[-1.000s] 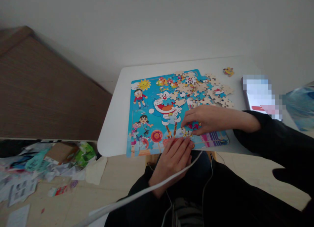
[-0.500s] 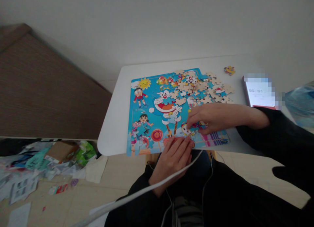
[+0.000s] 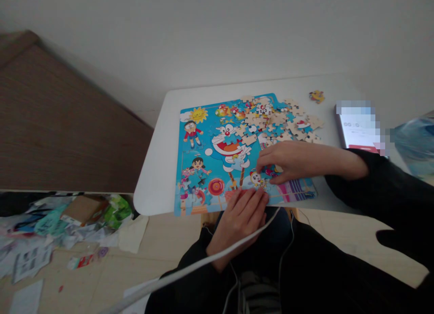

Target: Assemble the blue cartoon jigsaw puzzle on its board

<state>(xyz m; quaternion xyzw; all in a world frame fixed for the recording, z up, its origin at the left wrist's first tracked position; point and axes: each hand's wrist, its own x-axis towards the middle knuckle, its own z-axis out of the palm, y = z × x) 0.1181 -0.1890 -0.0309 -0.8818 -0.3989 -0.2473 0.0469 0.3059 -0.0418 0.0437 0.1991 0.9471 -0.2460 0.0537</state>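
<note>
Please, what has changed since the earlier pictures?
The bare right hand shifted slightly right; a red-capped, white-faced cartoon figure shows beside it. Whether any piece was released is unclear. The bare left hand on the blue cartoon jigsaw and the piled pale wooden pieces stayed put.

Showing bright blue across the puzzle board (image 3: 219, 170), with yellow sun (image 3: 198, 115) and red ringed lollipop (image 3: 216, 187); presenting plain tan on upturned pieces (image 3: 278, 119); reading white on table (image 3: 156, 169), black on sleeves (image 3: 346, 173), streaked brown on cabinet (image 3: 68, 115).

The right hand (image 3: 288, 159) sits slightly further right than one second ago, exposing more of a white-faced printed figure (image 3: 255, 178).
</note>
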